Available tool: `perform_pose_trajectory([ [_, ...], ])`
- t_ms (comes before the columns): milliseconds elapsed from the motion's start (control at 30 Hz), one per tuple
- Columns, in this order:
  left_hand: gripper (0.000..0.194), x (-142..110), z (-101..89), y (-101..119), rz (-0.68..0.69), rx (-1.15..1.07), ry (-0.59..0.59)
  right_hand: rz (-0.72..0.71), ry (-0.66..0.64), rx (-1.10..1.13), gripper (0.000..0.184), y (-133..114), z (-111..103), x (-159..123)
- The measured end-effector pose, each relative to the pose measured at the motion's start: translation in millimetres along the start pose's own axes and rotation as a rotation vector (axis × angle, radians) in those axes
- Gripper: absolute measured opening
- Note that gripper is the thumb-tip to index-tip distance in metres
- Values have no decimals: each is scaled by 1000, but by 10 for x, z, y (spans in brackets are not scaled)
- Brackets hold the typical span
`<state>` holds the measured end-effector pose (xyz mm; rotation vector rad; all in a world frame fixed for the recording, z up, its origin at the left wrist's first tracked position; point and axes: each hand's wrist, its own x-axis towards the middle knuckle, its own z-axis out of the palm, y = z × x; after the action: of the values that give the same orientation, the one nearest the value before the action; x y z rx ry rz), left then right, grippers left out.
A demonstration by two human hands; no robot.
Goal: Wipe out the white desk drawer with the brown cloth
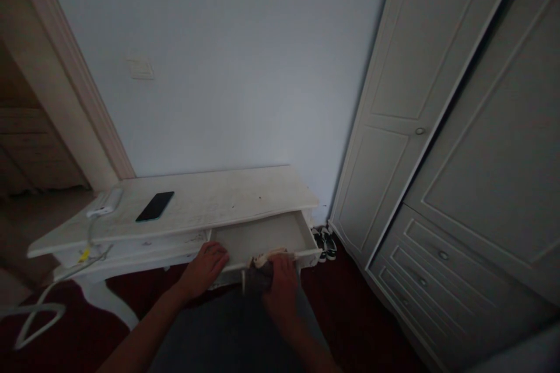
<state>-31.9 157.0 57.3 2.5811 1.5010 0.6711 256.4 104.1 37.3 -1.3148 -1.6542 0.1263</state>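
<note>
A white console table (210, 201) stands against the wall with its right drawer (262, 236) pulled open. My left hand (205, 268) rests on the drawer's front left corner, fingers curled over the edge. My right hand (280, 282) is closed on a dark cloth (258, 280) with a pale patch, pressed against the drawer's front panel. The drawer's inside looks bare from here.
A black phone (155, 206) and a white power bank (105, 202) with a trailing cable (39, 309) lie on the tabletop's left part. A tall white wardrobe (459, 186) with drawers stands at the right. A pair of shoes (324, 242) sits on the dark red floor between them.
</note>
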Motion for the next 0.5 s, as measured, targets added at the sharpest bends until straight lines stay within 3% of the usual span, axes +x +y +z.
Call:
perform_pose_trajectory([
  [67, 49, 0, -9, 16, 19, 3, 2, -31, -74, 26, 43, -53, 3, 21],
  [167, 49, 4, -12, 40, 28, 5, 19, 26, -131, 189, 33, 119, -285, 156],
  [300, 48, 17, -9, 59, 19, 3, 52, 285, 36, 163, 36, 550, -859, 418],
  [367, 48, 25, -14, 63, 24, 7, 43, 329, 44, 82, 40, 672, -1040, 524],
  [433, 49, 34, -26, 67, 27, 9, 31, 326, -12, 19, 40, 654, -1080, 575],
  [500, 49, 39, -40, 74, 26, 12, 24, 308, -89, -6, 37, 490, -979, 566],
])
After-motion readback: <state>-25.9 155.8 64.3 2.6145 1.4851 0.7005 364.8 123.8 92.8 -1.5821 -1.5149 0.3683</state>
